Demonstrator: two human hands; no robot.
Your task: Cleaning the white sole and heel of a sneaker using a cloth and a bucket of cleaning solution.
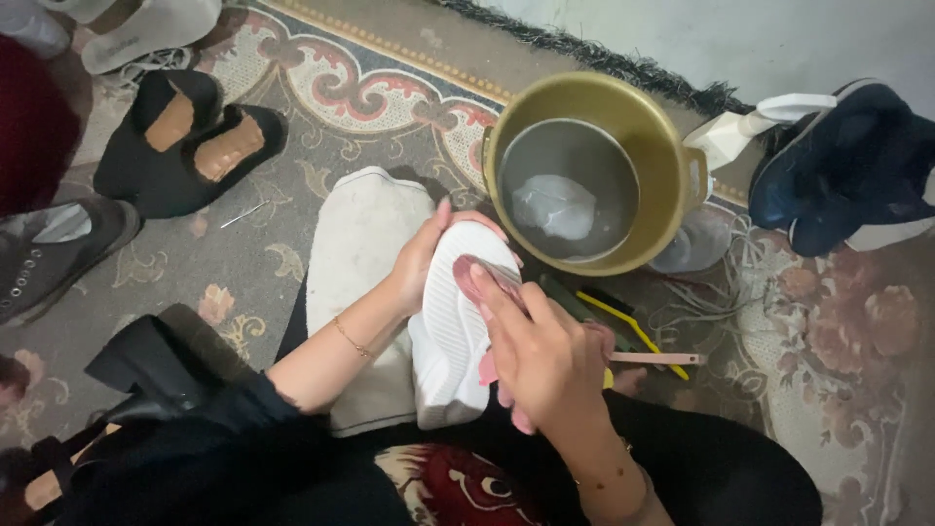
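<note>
My left hand [421, 255] grips the toe end of a white sneaker [450, 331], held sole up over my lap. My right hand [541, 351] holds a pink brush [487, 276] and presses its head against the ribbed sole with a pinkish patch. The brush's thin handle [662, 358] sticks out to the right. Under the shoe lies a white cloth [362, 263] spread on the patterned rug [321, 88]. A gold pot [651, 127] with water and something pale inside stands just beyond the shoe.
Black flat shoes [185, 141] and a dark lace-up shoe [54, 255] lie at the left, a black heeled shoe [146, 365] near my left arm. Navy and white sneakers [847, 166] sit at the right. Yellow-and-black tools [614, 317] and loose laces [721, 292] lie beside the pot.
</note>
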